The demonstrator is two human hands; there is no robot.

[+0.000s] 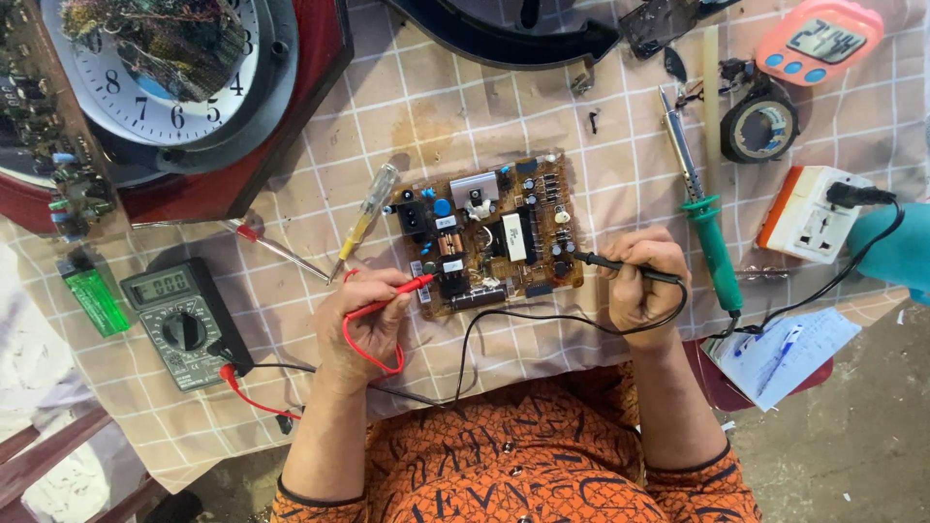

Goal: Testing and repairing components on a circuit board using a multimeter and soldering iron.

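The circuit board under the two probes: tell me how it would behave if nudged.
The circuit board looks stiff and flat, so it would likely slide on the checked cloth rather than bend. Its tall components seem fragile. Nothing clamps it; only probe tips touch it, so it may shift easily.

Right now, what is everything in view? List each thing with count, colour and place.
circuit board: one, tan, table centre
red probe: one, red, in the left hand, tip at the board's left edge
black probe: one, black, in the right hand, tip at the board's right edge
multimeter: one, dark grey, left of the hands
lighter: one, green, far left
yellow screwdriver: one, clear yellow, left of the board
soldering iron: one, green handle, right of the board
tape roll: one, black, upper right
power socket: one, white and orange, right
timer: one, pink, top right
wall clock: one, white face, top left
left hand: one, gripping the red probe
right hand: one, gripping the black probe
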